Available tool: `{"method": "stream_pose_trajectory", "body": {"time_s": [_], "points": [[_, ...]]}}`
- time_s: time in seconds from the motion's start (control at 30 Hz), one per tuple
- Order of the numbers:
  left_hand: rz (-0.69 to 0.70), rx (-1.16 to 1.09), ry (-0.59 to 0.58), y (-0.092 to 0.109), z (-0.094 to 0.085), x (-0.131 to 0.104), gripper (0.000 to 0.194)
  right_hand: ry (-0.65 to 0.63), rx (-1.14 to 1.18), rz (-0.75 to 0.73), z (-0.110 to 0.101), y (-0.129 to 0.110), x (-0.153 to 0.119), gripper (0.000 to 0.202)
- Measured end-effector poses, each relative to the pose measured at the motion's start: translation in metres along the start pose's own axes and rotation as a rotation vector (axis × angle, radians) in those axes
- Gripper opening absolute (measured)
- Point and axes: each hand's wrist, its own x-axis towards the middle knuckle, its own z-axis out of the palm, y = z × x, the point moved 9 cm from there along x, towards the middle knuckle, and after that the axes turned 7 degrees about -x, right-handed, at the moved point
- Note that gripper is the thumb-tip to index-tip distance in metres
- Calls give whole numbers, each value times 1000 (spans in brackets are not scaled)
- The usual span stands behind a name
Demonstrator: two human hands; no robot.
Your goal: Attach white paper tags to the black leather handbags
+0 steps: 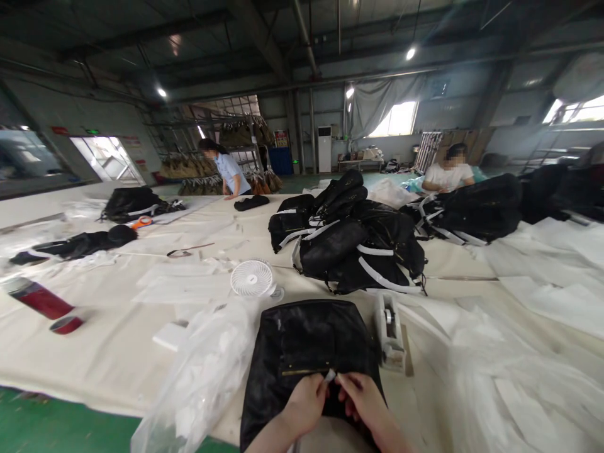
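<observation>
A black bag (316, 333) lies flat on the cream-covered table right in front of me, a gold-coloured zipper (302, 372) running across it. Over the zipper's right end, my left hand (306, 397) is closed in a pinch on a small white piece (329, 376), which looks like paper or tape. Close beside it, my right hand (361, 395) has its thumb and finger pinched at the same white piece. What the curled lower fingers of the right hand touch is hidden. A white tape dispenser (391, 330) stands just right of the bag.
Clear plastic bags (202, 371) lie left, more plastic (504, 371) right. Beyond are a white fan (251, 278), piled black bags (353, 239), a red flask (40, 298) and orange-handled scissors (141, 222). Two people, one in a blue shirt (231, 171), one in white (448, 176), stand across the table.
</observation>
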Motion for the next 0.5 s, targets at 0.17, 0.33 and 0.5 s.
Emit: {"method": "stream_pose_trajectory", "body": {"time_s": [0.17,0.33,0.5], "points": [[-15,-229,-33,-20,9,11,32,576,-445,-37,-153,-25,-5,47],[-19,-325,-57,-26,15,13,30,445,-566,86,-195,-8,38,51],[-20,-397,-83,-29,17,13,30,420,-378,60,-184,-3,42,40]]}}
